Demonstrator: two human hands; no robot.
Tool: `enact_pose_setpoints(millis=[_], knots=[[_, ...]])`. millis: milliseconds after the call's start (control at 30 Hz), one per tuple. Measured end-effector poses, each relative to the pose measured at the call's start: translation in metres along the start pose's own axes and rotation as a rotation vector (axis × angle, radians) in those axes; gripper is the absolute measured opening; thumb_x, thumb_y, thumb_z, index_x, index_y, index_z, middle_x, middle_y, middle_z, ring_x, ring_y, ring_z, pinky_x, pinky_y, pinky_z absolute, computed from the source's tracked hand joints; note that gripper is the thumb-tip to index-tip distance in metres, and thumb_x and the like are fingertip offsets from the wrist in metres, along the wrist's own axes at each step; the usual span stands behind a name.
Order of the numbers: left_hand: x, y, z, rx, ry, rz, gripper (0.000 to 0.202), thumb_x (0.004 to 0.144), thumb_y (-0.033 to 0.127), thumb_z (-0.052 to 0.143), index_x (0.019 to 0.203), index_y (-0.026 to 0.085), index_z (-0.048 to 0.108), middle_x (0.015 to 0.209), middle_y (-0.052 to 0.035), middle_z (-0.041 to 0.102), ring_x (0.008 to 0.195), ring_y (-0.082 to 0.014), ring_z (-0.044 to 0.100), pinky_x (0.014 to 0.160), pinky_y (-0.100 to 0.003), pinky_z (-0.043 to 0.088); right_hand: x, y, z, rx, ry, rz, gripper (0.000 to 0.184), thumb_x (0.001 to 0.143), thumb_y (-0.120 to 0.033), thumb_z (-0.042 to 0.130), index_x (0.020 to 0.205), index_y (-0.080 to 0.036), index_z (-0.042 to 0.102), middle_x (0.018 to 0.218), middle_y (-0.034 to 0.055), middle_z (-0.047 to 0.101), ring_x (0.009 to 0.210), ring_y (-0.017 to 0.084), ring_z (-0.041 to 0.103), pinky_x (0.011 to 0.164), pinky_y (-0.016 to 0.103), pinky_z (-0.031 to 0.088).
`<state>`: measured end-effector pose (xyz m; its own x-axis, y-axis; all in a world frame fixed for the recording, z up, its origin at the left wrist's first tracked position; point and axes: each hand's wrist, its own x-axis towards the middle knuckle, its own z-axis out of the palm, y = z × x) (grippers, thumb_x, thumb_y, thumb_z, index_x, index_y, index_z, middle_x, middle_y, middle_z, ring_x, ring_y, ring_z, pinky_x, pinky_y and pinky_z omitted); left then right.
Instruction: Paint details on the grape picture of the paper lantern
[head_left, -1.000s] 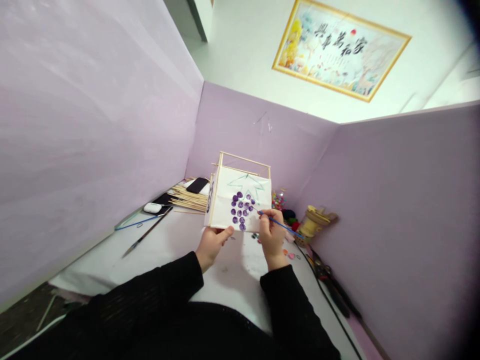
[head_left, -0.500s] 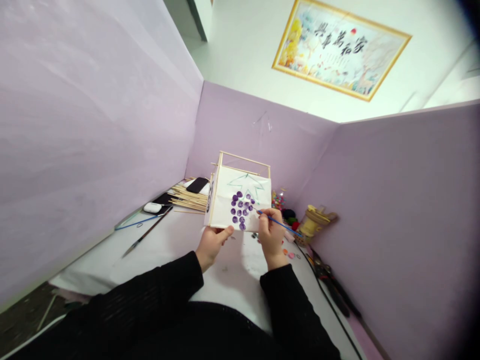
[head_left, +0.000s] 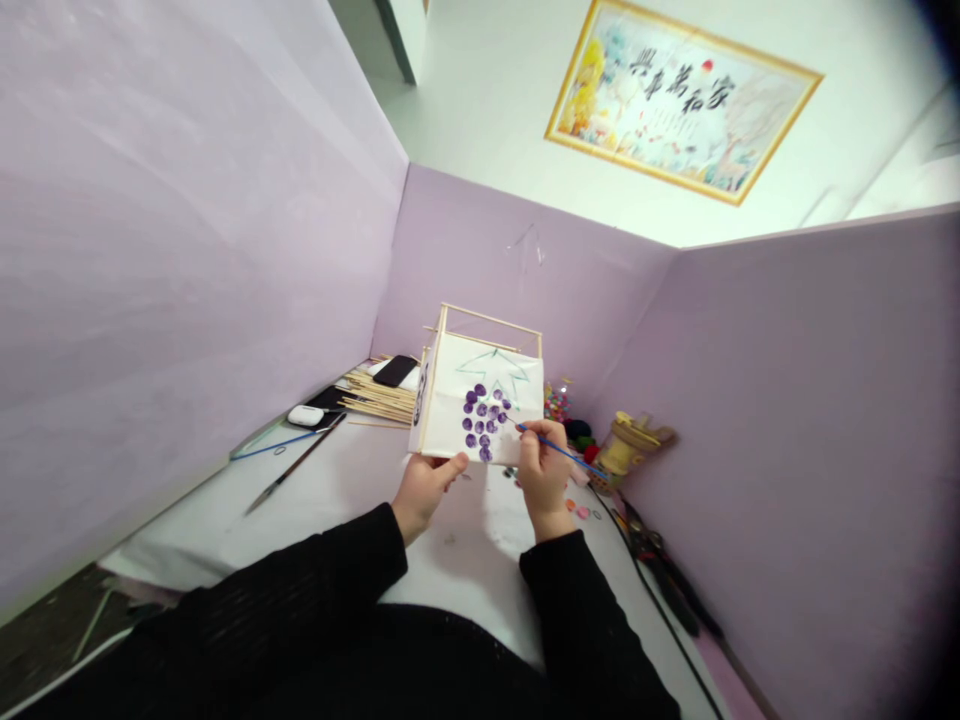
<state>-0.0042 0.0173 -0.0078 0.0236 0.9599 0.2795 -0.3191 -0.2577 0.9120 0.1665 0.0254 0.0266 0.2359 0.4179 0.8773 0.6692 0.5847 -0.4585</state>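
A square paper lantern point(head_left: 480, 390) with a bamboo frame is held up over the white table point(head_left: 352, 500). Its near face shows a bunch of purple grapes under a green leaf outline. My left hand point(head_left: 425, 490) grips the lantern's lower left corner, thumb on the paper. My right hand point(head_left: 544, 475) pinches a thin blue paintbrush point(head_left: 559, 450), and its tip touches the paper at the right edge of the grapes.
Bamboo sticks point(head_left: 379, 398), a black phone point(head_left: 395, 370), a white earbud case point(head_left: 305, 415) and a long brush point(head_left: 292, 465) lie at the left. A yellow jar point(head_left: 626, 445), beads and scissors point(head_left: 652, 560) sit by the right purple partition. Purple walls close in on three sides.
Almost nothing moved. The brush tip stays at the right side of the grapes, with only a tiny shift of my right hand.
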Motion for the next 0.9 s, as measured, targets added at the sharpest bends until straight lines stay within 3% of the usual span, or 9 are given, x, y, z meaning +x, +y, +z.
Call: enact_pose_setpoints(millis=[900], knots=[[0.0005,-0.0015,-0.0002,0.025,-0.003,-0.009,0.04,0.069,0.043,0.071,0.05,0.017,0.048,0.044,0.0052,0.042,0.045,-0.0084,0.036,0.047,-0.025,0.028,-0.0033,0.0026,0.0001,0.024,0.049,-0.022,0.009,0.086,-0.02,0.047,0.085,-0.02,0.056,0.08,0.0023,0.061,0.076,0.018,0.06,0.072,0.032,0.047]])
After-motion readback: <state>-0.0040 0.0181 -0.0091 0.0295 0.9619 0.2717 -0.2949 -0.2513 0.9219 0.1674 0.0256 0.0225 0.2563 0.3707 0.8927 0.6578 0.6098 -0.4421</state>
